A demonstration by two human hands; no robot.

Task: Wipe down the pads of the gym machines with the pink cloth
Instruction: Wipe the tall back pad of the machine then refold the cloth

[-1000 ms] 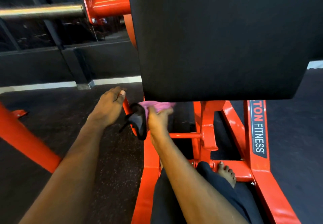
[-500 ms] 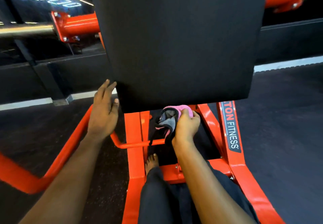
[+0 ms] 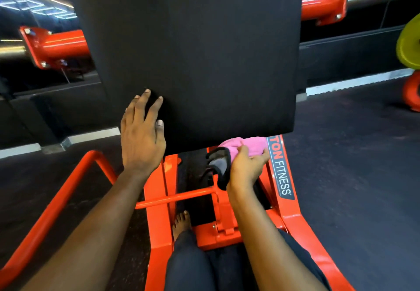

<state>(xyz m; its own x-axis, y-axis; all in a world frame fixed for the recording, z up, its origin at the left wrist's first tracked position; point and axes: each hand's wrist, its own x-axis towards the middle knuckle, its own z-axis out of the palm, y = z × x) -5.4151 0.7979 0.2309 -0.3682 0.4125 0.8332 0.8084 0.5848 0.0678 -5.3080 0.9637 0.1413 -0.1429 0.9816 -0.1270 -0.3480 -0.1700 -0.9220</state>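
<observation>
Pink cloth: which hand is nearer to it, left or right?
Right. The right hand holds the pink cloth under the black pad; the left hand rests flat on its lower left corner, apart from the cloth.

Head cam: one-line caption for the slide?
Left hand flat on the black pad; right hand holds the pink cloth at its lower edge.

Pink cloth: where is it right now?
In the head view, the pink cloth sits right of centre, held in the right hand at the lower right corner of the black pad, beside the FITNESS label on the orange frame.
</observation>
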